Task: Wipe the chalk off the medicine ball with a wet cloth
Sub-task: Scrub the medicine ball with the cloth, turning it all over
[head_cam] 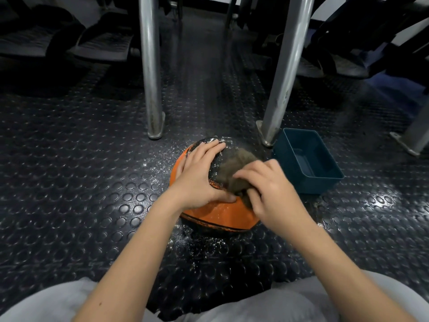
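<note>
Sitting on black studded rubber floor point(81, 170): orange-and-black round medicine ball point(222, 217), white chalk dust point(202, 245) scattered round its base. Left hand point(199, 175) lies flat on ball's top left, fingers straight, pressing. Right hand point(267, 184) grips crumpled grey-brown cloth point(234, 168) against ball's top; cloth blurred. Teal rectangular plastic tub point(318, 184) just beside ball's right edge. 2 steel posts point(151, 66) stand close behind ball, 1 near tub's far corner. Floor opens wide to left.

Black studded rubber floor point(69, 182): med ball point(220, 217), blue tub point(311, 184) just beside, chalk dust point(202, 242) round ball.
</note>
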Tool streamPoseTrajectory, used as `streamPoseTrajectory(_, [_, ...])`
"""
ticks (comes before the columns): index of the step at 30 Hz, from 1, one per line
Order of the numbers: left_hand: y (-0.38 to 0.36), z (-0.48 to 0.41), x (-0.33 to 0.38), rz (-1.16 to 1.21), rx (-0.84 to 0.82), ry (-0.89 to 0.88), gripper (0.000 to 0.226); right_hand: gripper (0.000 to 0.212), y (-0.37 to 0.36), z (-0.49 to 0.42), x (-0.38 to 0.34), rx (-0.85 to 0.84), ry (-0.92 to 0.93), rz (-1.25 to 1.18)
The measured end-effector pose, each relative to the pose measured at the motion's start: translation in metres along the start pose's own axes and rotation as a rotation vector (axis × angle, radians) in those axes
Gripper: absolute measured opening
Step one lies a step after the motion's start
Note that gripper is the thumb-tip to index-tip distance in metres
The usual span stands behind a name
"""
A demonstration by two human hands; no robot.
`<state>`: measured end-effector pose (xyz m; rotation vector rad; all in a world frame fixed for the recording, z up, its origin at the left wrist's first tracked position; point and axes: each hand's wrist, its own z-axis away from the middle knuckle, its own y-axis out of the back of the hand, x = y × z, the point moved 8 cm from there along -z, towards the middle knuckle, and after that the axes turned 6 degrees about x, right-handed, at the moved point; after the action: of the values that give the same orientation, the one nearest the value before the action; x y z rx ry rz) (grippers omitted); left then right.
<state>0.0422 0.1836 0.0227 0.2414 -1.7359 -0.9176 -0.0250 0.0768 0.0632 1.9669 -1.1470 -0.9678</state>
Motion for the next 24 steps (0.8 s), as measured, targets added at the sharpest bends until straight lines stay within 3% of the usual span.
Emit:
streamPoseTrajectory(2, [0.002, 0.0, -0.001, 0.001, 0.004, -0.005, 0.111, 0.033, -0.003, 0.004, -0.004, -0.035, 0.043, -0.019])
streamPoseTrajectory(6, [0.0, 0.001, 0.004, 0.0, -0.03, -0.012, 0.111, 0.031, 0.01, -0.014, 0.054, 0.051, -0.284, 0.039])
streamPoseTrajectory(8, [-0.002, 0.001, 0.005, 0.0, -0.034, -0.012, 0.11, 0.03, 0.012, -0.013, 0.058, 0.077, -0.339, 0.039])
streamPoseTrajectory(13, [0.003, 0.001, 0.001, -0.005, -0.008, -0.002, 0.111, 0.03, -0.002, 0.006, -0.006, 0.003, -0.031, -0.02])
streamPoseTrajectory(18, [-0.006, 0.002, 0.007, -0.028, -0.053, -0.029, 0.111, 0.03, 0.009, -0.014, 0.063, 0.076, -0.38, 0.05])
streamPoseTrajectory(24, [-0.004, 0.003, 0.003, -0.04, -0.033, -0.022, 0.112, 0.027, -0.001, 0.012, -0.008, 0.044, -0.073, -0.001])
